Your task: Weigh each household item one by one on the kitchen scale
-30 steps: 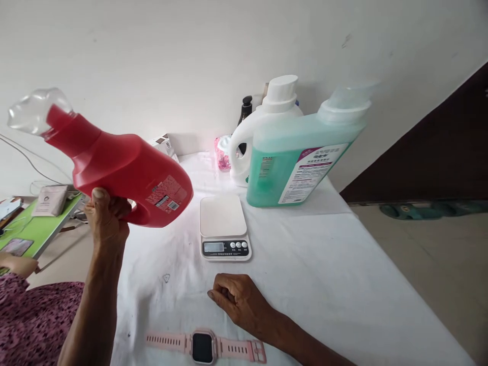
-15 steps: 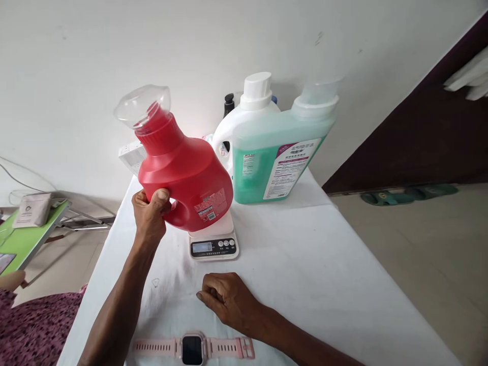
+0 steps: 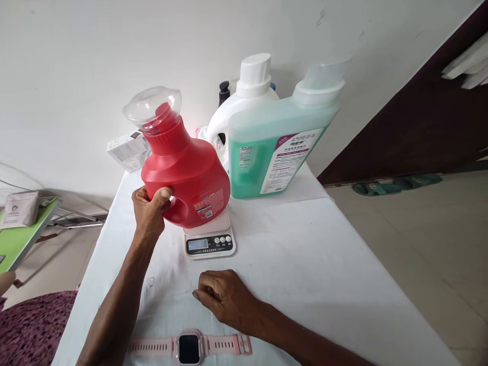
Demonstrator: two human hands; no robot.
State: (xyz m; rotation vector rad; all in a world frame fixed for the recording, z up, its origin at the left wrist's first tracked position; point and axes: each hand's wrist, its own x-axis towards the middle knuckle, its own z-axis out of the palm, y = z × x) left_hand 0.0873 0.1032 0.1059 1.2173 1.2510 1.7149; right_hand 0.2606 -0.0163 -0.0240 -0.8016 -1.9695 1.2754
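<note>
My left hand (image 3: pixel 150 209) grips the handle of a red detergent bottle (image 3: pixel 186 170) with a clear cap on its neck. The bottle tilts toward the left, held at or just above the small kitchen scale (image 3: pixel 211 244); whether its base touches the plate I cannot tell. Most of the plate is hidden behind the bottle, and the lit display appears to read 0. My right hand (image 3: pixel 226 300) rests on the white cloth in front of the scale, its fingers curled in with nothing visible in them. Nearer to me lies a pink smartwatch (image 3: pixel 189 348), strap spread flat.
Behind the scale stand a green liquid bottle (image 3: pixel 276 157) and a white jug (image 3: pixel 253 81), with a black pump bottle (image 3: pixel 224 92) further back. A white box (image 3: pixel 129 151) sits at the back left. Beyond the table are a green table (image 3: pixel 30 229) and slippers (image 3: pixel 377 188).
The red bottle has become slightly more upright over the scale, still in my left hand. My head view has shifted a little. The right hand stays curled in place.
</note>
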